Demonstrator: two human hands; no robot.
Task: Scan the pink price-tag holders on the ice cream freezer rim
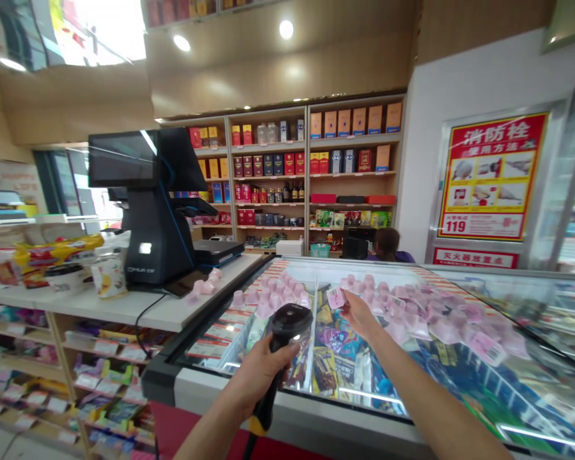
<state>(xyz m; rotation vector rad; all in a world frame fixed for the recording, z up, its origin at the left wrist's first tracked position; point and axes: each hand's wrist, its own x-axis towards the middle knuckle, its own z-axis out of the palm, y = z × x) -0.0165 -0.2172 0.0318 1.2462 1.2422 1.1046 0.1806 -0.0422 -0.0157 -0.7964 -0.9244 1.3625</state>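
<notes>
A black handheld barcode scanner [290, 321] is gripped by its handle in my left hand [259, 374], its head tilted up over the near part of the freezer's glass top. The fingers of my right hand [359, 313] are closed on a small pink package with a barcode label [335, 298], a little beyond the scanner and to its right. Many similar pink cup-shaped packages [278, 291] lie on the glass to the left, and a bigger spread of pink packages [412, 310] covers the right side. Some show white barcode labels.
The chest freezer [206, 385] holds bagged goods under its glass. At left stands a black checkout terminal [148, 223] on a white counter [167, 312], with a few pink packages [205, 284] beside it. A person [388, 244] is partly visible behind the freezer, near stocked shelves [268, 145].
</notes>
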